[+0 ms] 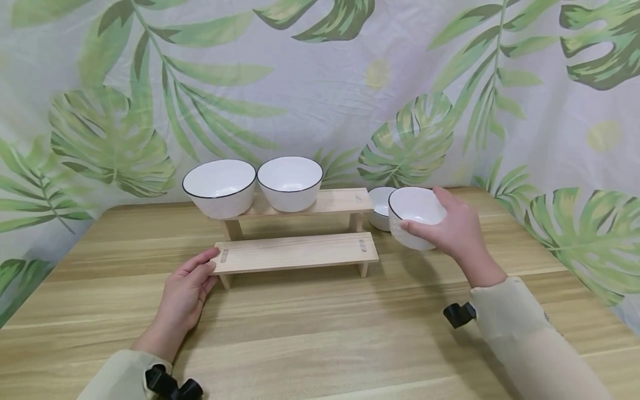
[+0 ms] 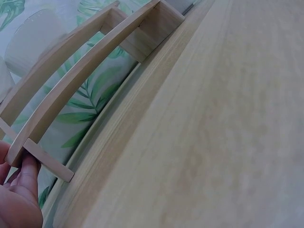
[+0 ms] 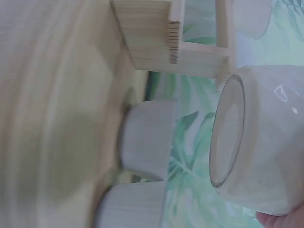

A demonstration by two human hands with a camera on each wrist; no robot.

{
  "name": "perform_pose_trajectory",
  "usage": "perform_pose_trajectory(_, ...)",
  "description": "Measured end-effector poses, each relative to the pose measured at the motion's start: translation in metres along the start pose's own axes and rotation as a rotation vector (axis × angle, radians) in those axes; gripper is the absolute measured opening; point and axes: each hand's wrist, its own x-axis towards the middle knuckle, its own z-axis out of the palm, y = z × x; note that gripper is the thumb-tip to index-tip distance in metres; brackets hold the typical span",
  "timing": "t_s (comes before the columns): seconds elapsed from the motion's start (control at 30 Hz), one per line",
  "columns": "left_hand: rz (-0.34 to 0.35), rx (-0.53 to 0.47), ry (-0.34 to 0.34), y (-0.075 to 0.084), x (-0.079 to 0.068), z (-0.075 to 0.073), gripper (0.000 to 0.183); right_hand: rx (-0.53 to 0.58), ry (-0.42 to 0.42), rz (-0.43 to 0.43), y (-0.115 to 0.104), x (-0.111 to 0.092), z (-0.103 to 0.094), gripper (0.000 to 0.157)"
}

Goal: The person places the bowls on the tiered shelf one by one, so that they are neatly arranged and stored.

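My right hand point(image 1: 460, 230) grips a white bowl point(image 1: 412, 241) with a dark rim, thumb on its near side, holding it up off the table. In the right wrist view the underside of this bowl point(image 3: 228, 133) shows, with a fingertip at its edge. My left hand point(image 1: 187, 291) pinches the left end of the lower board of a two-step wooden stand point(image 1: 295, 253); in the left wrist view, fingers point(image 2: 29, 173) reach under that board. On the upper step sit two similar bowls, the left bowl point(image 1: 220, 205) and the one beside it point(image 1: 290, 197).
Behind the held bowl another white bowl point(image 1: 378, 221) stands on the wooden table point(image 1: 320, 339), right of the stand. The right wrist view shows a further bowl point(image 3: 133, 206) next to it. A leaf-patterned cloth point(image 1: 310, 100) hangs at the back.
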Motion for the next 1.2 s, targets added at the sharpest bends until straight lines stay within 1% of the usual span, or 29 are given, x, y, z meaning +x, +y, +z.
perform_pose_trajectory(0.1,0.002,0.000,-0.003,0.001,0.001,0.001,0.024,0.004,-0.004,-0.002,-0.006,0.006,-0.004,0.072)
perform_pose_trajectory(0.23,0.011,-0.001,-0.008,0.002,0.001,0.001,0.024,0.013,-0.026,0.015,-0.014,0.015,-0.009,0.082)
perform_pose_trajectory(0.27,0.013,-0.002,-0.009,0.002,0.002,0.001,0.024,0.015,-0.023,0.010,-0.016,0.017,-0.009,0.080)
perform_pose_trajectory(0.43,0.017,-0.009,-0.012,0.002,0.002,0.002,0.024,0.044,0.012,-0.039,-0.025,0.027,-0.006,0.060)
perform_pose_trajectory(0.5,0.012,-0.014,-0.010,0.002,0.002,0.001,0.024,0.062,0.006,-0.041,-0.029,0.030,-0.005,0.060)
perform_pose_trajectory(0.6,0.007,-0.016,-0.009,0.001,0.002,0.001,0.024,0.085,-0.033,-0.019,-0.033,0.034,-0.004,0.069)
perform_pose_trajectory(0.73,-0.001,-0.006,-0.005,0.002,0.001,0.001,0.024,0.129,-0.084,0.023,-0.039,0.039,-0.001,0.088)
perform_pose_trajectory(0.8,-0.003,-0.002,-0.003,0.002,0.001,0.001,0.024,0.137,-0.093,0.030,-0.042,0.042,0.001,0.091)
perform_pose_trajectory(0.9,0.002,-0.008,-0.004,0.002,0.001,0.000,0.024,0.148,-0.102,0.035,-0.047,0.048,0.006,0.093)
perform_pose_trajectory(1.07,0.018,-0.026,-0.005,0.000,0.001,-0.001,0.023,0.164,-0.110,0.021,-0.052,0.057,0.015,0.091)
perform_pose_trajectory(1.2,0.005,-0.012,-0.003,0.000,0.000,-0.001,0.023,0.170,-0.109,-0.001,-0.056,0.061,0.021,0.089)
